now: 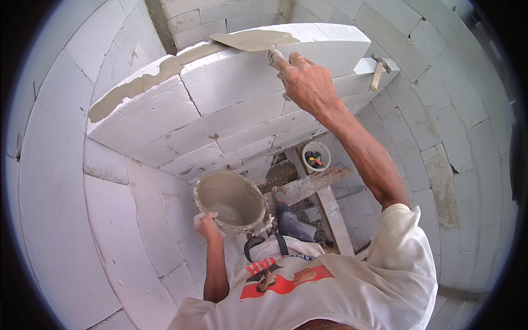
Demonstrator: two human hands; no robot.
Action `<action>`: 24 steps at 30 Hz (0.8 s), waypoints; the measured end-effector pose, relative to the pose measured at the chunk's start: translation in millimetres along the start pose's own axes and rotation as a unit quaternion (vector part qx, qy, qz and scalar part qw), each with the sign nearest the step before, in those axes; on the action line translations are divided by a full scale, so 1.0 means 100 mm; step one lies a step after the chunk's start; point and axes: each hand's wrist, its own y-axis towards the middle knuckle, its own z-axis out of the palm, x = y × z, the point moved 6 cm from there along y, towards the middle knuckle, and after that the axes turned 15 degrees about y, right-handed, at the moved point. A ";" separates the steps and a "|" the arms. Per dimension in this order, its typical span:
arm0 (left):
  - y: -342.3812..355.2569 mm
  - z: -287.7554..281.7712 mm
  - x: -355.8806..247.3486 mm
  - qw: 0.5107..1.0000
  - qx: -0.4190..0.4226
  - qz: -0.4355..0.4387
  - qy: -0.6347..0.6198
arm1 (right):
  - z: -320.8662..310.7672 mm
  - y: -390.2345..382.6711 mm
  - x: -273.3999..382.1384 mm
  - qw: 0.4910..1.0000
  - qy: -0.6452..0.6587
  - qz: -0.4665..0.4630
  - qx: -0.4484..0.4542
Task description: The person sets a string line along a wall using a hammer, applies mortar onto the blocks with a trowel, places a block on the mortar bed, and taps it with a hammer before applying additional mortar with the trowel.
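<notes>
My right hand (308, 82) is closed round the handle of a trowel (248, 39), whose mortar-smeared blade lies along the top of a white block wall (236, 77). Grey mortar (144, 83) coats the wall's top from the left end to about the blade. Lower down, my left hand (209, 224) grips the rim of a bucket (230, 202). Wet grey mortar lines the bucket's inside, and its rim is crusted. Most of the trowel's handle is hidden by my fingers.
A hammer (378, 74) rests on a lower ledge at the wall's right end. Below, a small white bucket (316, 156) holds several coloured items. Wooden planks (334, 220) lie near my foot. Block walls (440, 126) enclose both sides.
</notes>
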 end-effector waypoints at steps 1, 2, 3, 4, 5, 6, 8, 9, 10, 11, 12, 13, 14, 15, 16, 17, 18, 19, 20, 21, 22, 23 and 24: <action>0.00 0.02 -0.01 1.000 0.004 0.002 0.004 | 0.01 -0.01 -0.03 1.000 -0.002 0.006 -0.001; -0.01 0.04 0.01 1.000 0.007 -0.010 -0.011 | -0.01 0.00 -0.04 0.999 -0.042 -0.016 -0.023; -0.05 0.04 0.03 0.999 0.007 -0.026 -0.027 | -0.02 0.00 -0.05 0.995 -0.082 -0.040 -0.041; -0.08 0.02 0.02 0.999 0.010 -0.028 -0.024 | -0.05 0.00 -0.16 0.995 -0.084 -0.037 -0.038; -0.11 0.01 0.01 0.998 0.013 -0.037 -0.041 | -0.13 -0.01 -0.31 0.989 -0.132 -0.041 -0.045; -0.15 0.01 -0.02 0.997 0.015 -0.046 -0.060 | -0.22 -0.02 -0.45 0.981 -0.181 -0.047 -0.052; -0.22 0.00 -0.09 0.996 0.014 -0.056 -0.065 | -0.29 -0.07 -0.73 0.978 -0.203 -0.029 -0.044; -0.22 -0.03 -0.10 0.996 0.011 -0.062 -0.068 | -0.31 -0.10 -0.79 0.974 -0.223 -0.008 -0.039; -0.18 -0.04 -0.05 0.996 0.012 -0.064 -0.068 | -0.30 -0.13 -0.82 0.974 -0.224 -0.008 -0.036; -0.12 -0.05 0.02 0.996 0.014 -0.056 -0.069 | -0.29 -0.16 -0.88 0.978 -0.205 0.024 -0.022; -0.12 -0.05 0.01 0.996 0.018 -0.049 -0.069 | -0.28 -0.21 -0.93 0.980 -0.188 0.058 -0.007; -0.13 -0.05 0.01 0.996 0.021 -0.052 -0.066 | -0.25 -0.27 -0.93 0.980 -0.190 0.060 -0.003; -0.12 -0.03 0.01 0.996 0.024 -0.059 -0.064 | -0.24 -0.38 -0.97 0.983 -0.157 0.099 -0.014; -0.14 -0.02 -0.01 0.996 0.026 -0.067 -0.060 | -0.21 -0.51 -0.99 0.983 -0.122 0.137 -0.024; -0.13 -0.04 0.01 0.995 0.024 -0.071 -0.059 | -0.16 -0.63 -0.94 0.983 -0.121 0.136 -0.020; -0.11 -0.06 0.03 0.996 0.025 -0.064 -0.056 | -0.16 -0.82 -0.89 0.982 -0.100 0.150 -0.048; -0.10 -0.08 0.05 0.997 0.020 -0.058 -0.056 | -0.15 -0.96 -0.82 0.982 -0.076 0.159 -0.075; -0.13 -0.08 0.03 0.996 0.013 -0.065 -0.057 | -0.17 -1.10 -0.71 0.983 -0.072 0.153 -0.068; -0.19 -0.08 -0.03 0.996 0.014 -0.067 -0.065 | -0.21 -1.26 -0.63 0.979 -0.059 0.176 -0.090; -0.21 -0.08 -0.06 0.995 0.011 -0.070 -0.073 | -0.20 -1.33 -0.60 0.974 -0.041 0.196 -0.110; -0.16 -0.08 0.00 0.995 0.015 -0.074 -0.065 | -0.17 -1.27 -0.57 0.977 -0.030 0.186 -0.100; -0.10 -0.07 0.08 0.995 0.017 -0.079 -0.058 | -0.21 -1.18 -0.56 0.973 -0.028 0.190 -0.128; -0.04 -0.06 0.16 0.996 0.019 -0.081 -0.045 | -0.23 -1.11 -0.52 0.968 -0.024 0.196 -0.152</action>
